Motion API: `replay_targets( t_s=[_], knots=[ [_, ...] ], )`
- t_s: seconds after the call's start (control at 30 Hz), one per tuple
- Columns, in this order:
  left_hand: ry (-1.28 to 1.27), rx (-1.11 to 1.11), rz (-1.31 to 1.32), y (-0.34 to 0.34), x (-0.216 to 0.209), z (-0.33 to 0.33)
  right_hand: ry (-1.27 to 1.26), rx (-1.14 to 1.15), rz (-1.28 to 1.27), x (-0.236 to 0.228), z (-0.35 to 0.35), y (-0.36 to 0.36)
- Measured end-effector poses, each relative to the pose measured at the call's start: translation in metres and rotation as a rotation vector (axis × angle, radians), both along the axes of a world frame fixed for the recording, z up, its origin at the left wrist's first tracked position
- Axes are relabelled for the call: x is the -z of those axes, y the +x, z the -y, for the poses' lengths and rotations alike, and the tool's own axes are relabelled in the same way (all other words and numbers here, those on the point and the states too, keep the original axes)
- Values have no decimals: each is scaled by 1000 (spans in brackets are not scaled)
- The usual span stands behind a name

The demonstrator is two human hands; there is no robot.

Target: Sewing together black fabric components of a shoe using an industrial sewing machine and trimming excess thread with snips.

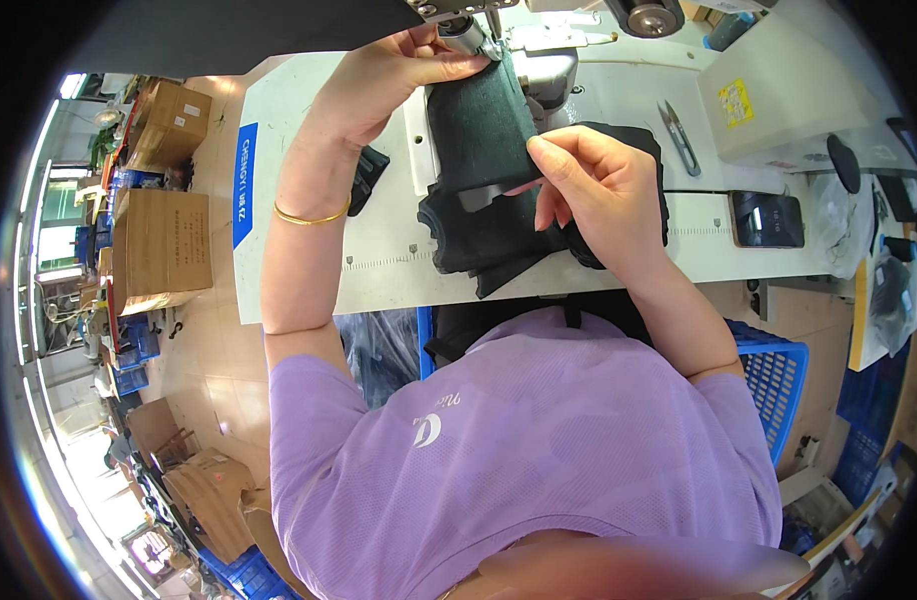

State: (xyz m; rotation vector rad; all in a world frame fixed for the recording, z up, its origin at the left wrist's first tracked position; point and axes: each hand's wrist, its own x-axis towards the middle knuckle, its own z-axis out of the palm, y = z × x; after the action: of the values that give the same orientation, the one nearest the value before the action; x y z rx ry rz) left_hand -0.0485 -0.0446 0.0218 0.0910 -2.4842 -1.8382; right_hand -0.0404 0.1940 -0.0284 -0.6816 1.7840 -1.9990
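A dark green-black fabric piece lies stretched over the bed of a sewing machine, its far end under the metal presser area. My left hand pinches its far left edge beside the metal parts; some of those fingers are hidden behind the machine. My right hand grips the near right corner between thumb and forefinger, with the other fingers curled. Beneath the held piece lies a stack of similar dark fabric pieces, spreading under my right hand toward the table's near edge.
Thread snips and a phone lie on the white table to the right. A translucent bin stands behind them. Another dark fabric scrap is by my left forearm. Cardboard boxes stand left; a blue basket is right.
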Motion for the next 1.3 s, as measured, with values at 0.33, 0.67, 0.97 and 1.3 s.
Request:
replay_targets(
  t_s=[0.33,0.67,0.97,1.3],
  knots=[
    [139,194,72,-3,1,5,-33,5,-22,5,0,1],
    [81,177,7,-2,4,5,-8,17,-18,4,2,3],
    [56,136,68,-7,11,20,-36,8,-36,0,5,5],
    [309,78,80,-12,5,4,-65,11,-57,0,8,-1]
  ],
)
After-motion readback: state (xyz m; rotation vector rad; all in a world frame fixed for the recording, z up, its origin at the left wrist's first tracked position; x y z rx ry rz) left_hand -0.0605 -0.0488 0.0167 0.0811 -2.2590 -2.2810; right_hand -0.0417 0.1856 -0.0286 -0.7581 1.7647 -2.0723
